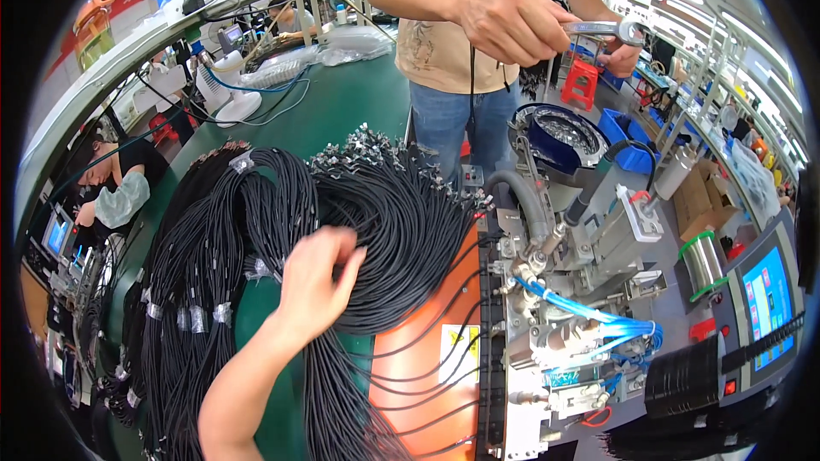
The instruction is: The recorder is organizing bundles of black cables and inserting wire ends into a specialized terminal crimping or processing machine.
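Observation:
My left hand [318, 277] reaches in from the lower edge over the black cables, back of the hand up. Its thumb stands apart from the bent, slightly blurred fingers, and nothing shows between them. Just beyond it lies a big coil of black cables [397, 243], their small metal-tipped ends bunched at the far side. Beside the hand, a bundle tied with clear wrap [243, 162] loops over the green table. More cables [342, 401] run from under the wrist toward the lower edge. My right hand is not in view.
Across the table a person in a tan shirt [427, 43] holds a wrench [598, 28]. On the right stands a machine with blue air tubes [581, 312], a bowl feeder [559, 137], a wire spool [703, 265] and a screen [764, 307]. Cables cross an orange plate [410, 367].

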A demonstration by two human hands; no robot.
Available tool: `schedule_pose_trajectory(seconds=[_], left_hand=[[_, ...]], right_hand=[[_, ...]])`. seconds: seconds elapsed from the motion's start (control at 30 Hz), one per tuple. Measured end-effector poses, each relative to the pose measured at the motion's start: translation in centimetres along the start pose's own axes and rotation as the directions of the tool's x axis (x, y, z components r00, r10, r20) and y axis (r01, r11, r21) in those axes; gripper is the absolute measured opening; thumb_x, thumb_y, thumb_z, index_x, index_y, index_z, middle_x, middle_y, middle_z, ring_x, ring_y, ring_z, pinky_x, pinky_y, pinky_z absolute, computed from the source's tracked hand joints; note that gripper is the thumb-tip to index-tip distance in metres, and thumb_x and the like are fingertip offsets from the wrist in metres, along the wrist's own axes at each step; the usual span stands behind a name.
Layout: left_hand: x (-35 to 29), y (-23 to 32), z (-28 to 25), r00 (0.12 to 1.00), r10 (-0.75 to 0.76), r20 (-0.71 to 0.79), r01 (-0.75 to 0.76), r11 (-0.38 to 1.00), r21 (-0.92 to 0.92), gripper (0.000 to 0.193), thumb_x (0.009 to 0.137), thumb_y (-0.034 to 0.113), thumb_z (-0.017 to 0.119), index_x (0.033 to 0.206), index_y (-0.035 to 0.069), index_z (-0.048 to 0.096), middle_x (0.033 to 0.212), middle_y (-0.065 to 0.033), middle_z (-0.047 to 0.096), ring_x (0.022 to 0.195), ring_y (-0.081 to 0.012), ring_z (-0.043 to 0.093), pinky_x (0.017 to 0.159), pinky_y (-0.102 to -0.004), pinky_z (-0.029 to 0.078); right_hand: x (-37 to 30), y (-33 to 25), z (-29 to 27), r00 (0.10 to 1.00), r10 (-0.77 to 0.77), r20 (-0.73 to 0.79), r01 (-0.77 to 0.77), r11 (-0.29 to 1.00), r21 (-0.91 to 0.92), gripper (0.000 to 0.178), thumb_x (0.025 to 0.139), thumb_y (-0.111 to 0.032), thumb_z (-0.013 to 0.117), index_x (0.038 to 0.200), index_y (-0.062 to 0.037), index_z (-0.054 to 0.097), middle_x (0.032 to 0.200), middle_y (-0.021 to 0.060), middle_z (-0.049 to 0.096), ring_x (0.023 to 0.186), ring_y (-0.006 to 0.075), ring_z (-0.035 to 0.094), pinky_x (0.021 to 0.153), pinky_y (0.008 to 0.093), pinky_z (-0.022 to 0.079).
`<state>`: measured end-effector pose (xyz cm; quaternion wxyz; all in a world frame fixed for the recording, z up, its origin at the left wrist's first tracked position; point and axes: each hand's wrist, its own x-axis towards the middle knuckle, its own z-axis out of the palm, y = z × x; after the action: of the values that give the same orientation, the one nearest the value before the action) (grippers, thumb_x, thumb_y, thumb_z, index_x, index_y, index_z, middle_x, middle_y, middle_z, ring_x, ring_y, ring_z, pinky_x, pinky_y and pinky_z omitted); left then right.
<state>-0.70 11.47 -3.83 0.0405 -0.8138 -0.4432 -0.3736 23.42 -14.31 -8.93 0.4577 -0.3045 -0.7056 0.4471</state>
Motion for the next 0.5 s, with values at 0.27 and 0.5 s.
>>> schedule_pose_trajectory(seconds=[0.27,0.5], left_hand=[[-20.3,7.6,-12.3,0.703,-0.387,0.596,0.402,0.908,0.115,0.008,0.083,0.01,0.062,0.082,0.004,0.057,0.073,-0.0106,0.059,0.069,-0.0286,0.061,0.063,-0.0382,0.047],[-28.8,10.5,-16.9,0.712,-0.433,0.552,0.237,0.889,0.392,0.011,0.071,0.004,0.059,0.079,0.005,0.051,0.072,-0.0127,0.055,0.071,-0.0319,0.056,0.067,-0.0422,0.043]], right_hand=[[0.3,-0.3,0.2,0.999,-0.03,0.021,0.031,0.998,-0.046,0.023,0.071,-0.001,0.075,0.091,-0.0012,0.063,0.095,0.0143,0.062,0.08,0.0272,0.063,0.067,0.0307,0.051],[0.3,0.3,0.7,0.985,-0.164,0.045,0.17,0.958,-0.231,0.028,0.067,-0.004,0.079,0.09,-0.0016,0.063,0.096,0.0123,0.061,0.076,0.0245,0.066,0.065,0.0314,0.055]])
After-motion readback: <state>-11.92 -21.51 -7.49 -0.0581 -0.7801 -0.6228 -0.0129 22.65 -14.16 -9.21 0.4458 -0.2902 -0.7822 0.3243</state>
